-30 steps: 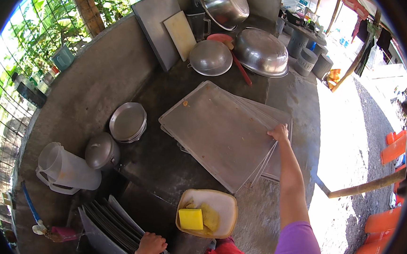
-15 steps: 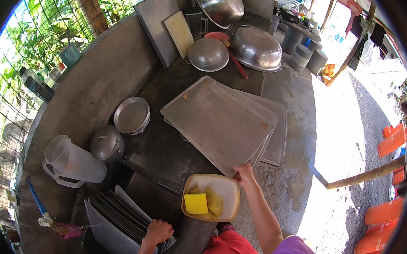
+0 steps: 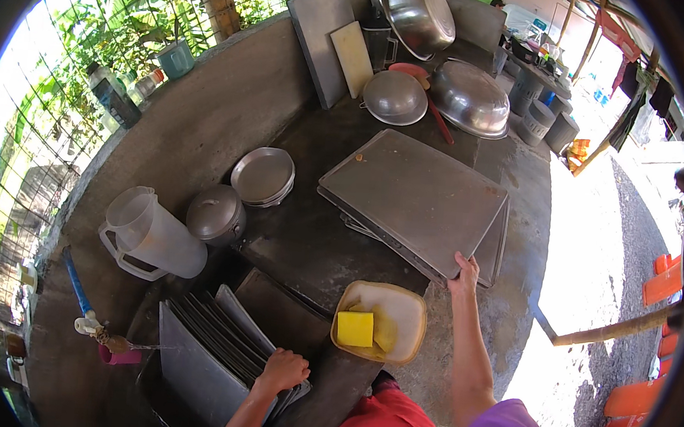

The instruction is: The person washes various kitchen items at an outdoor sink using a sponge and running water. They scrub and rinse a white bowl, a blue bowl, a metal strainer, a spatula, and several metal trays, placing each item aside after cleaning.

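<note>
My right hand [image 3: 464, 274] pinches the near corner of a flat metal baking tray [image 3: 415, 195]. That tray is tilted, its near side raised off more trays [image 3: 491, 260] lying beneath it on the counter. Lower left, my left hand [image 3: 283, 370] is closed over the upper edge of metal trays [image 3: 218, 340] standing on edge in a sink basin; how many it grips is hidden. Between my hands sits a shallow tan plastic container [image 3: 408, 321] with a yellow sponge [image 3: 355, 329] and pale, soapy-looking contents.
Left are a plastic pitcher [image 3: 158, 236], a lidded pot [image 3: 215, 214], stacked round pans [image 3: 263, 175] and a running tap [image 3: 96, 328]. At the back stand a cutting board [image 3: 352, 58], an upturned bowl [image 3: 395, 98] and big metal basins [image 3: 471, 98]. Orange containers [image 3: 630, 399] line the far right.
My right hand has lifted the top tray's near side, and the tray now tilts away from those below. My left hand stays at the upright trays. The whole view has shifted.
</note>
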The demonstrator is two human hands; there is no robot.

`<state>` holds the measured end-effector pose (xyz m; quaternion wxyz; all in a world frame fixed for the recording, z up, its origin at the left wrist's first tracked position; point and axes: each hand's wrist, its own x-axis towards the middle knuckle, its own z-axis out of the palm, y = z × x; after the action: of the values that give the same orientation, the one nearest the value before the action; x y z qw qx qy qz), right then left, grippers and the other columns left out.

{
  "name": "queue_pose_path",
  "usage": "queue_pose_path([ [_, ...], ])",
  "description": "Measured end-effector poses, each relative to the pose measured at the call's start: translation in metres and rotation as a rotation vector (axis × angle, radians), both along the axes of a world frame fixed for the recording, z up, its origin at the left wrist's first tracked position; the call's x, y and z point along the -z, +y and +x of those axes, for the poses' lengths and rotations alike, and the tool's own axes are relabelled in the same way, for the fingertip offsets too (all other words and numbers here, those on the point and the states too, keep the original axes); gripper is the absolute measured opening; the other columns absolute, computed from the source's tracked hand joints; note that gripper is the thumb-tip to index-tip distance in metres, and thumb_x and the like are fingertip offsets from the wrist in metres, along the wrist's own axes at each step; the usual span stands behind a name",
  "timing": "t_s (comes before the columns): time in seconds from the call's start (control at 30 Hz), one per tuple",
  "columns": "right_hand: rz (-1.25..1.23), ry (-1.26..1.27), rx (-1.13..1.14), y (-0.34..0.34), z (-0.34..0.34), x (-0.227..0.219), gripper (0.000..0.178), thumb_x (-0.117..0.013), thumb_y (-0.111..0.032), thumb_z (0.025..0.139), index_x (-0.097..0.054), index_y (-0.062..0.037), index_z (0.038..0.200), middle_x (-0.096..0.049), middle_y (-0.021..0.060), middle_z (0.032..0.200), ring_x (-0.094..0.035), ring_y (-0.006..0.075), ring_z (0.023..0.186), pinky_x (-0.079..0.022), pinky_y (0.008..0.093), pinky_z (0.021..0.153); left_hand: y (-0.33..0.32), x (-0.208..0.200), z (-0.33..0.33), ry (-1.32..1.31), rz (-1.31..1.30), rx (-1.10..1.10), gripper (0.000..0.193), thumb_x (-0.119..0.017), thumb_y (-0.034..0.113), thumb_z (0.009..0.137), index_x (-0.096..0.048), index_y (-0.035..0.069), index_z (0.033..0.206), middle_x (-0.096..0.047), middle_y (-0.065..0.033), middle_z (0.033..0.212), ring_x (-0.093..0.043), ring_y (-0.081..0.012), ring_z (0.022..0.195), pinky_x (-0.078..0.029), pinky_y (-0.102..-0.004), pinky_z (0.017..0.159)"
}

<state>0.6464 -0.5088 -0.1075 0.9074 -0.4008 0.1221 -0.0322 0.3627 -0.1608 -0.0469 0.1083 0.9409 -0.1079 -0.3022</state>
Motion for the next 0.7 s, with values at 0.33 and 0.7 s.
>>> queue_pose_path([
  [0.33,-0.491,-0.108,-0.237,-0.05,-0.092,-0.179,0.016,-0.058,-0.003,0.076,-0.062,0.0027,0.09,-0.063,0.0047,0.077,-0.058,0.011,0.065,-0.046,0.0234,0.06,0.009,-0.042,-0.036,-0.115,-0.036,-0.036,0.024,-0.049,0.029,0.08,-0.066,0.012,0.076,-0.062,-0.0029,0.079,-0.057,-0.0216,0.082,-0.04,-0.037,0.08],
  [0.7,-0.75,-0.202,-1.104,0.211,-0.166,-0.058,0.019,-0.066,-0.014,0.073,-0.06,0.0035,0.07,-0.048,0.0012,0.054,-0.042,0.0062,0.053,-0.034,0.0273,0.047,0.007,-0.049,-0.047,-0.294,-0.024,-0.03,0.021,-0.056,0.028,0.076,-0.064,0.011,0.068,-0.061,-0.002,0.073,-0.058,-0.0218,0.076,-0.042,-0.0359,0.076],
])
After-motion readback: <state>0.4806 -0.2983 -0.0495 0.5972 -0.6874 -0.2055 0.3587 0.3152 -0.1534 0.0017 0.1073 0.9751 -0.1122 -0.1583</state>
